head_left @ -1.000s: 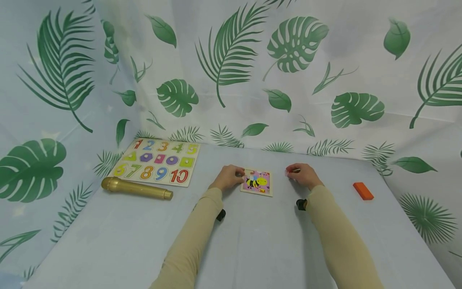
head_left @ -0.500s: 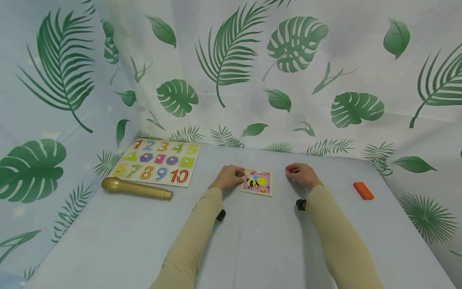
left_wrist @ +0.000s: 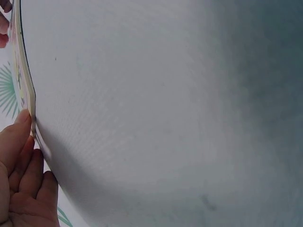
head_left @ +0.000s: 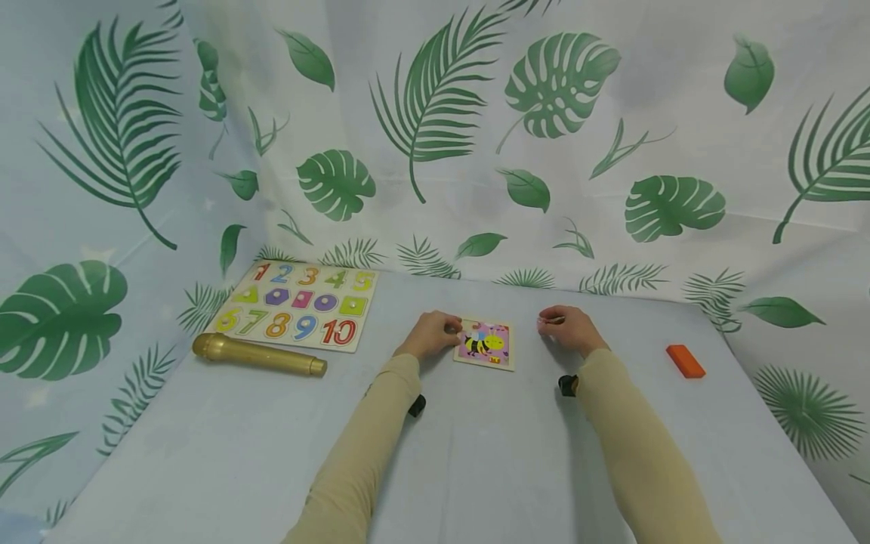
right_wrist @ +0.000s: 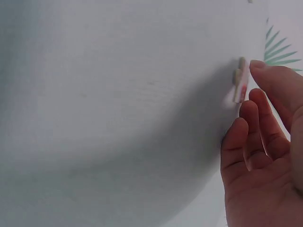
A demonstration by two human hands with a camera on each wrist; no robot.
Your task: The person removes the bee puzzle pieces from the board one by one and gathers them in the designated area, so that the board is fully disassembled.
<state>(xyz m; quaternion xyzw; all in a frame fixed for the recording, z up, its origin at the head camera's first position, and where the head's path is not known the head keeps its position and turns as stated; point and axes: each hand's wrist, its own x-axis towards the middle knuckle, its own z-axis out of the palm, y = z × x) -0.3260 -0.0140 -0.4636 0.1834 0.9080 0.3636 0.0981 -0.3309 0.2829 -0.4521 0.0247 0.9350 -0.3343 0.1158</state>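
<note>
A square bee jigsaw puzzle (head_left: 484, 344) in a pale wooden frame lies flat on the table, between my two hands in the head view. My left hand (head_left: 430, 335) pinches its left edge, thumb on top and fingers underneath; the left wrist view shows the puzzle's edge (left_wrist: 28, 90) in that grip. To the right of the puzzle, apart from it, my right hand (head_left: 569, 329) holds a small puzzle piece (right_wrist: 241, 82) between thumb and fingers. The piece is pale with some pink, seen nearly edge-on, and partly hidden by the fingers in the head view.
A wooden number-and-shape board (head_left: 288, 304) lies at the back left. In front of it is a golden microphone (head_left: 258, 355). An orange block (head_left: 685, 361) sits far right. Leaf-patterned cloth (head_left: 448, 151) hangs behind the pale table (head_left: 489, 468).
Both hands stay almost in place, the left still on the puzzle. The small piece in the right hand shows less pink than before.
</note>
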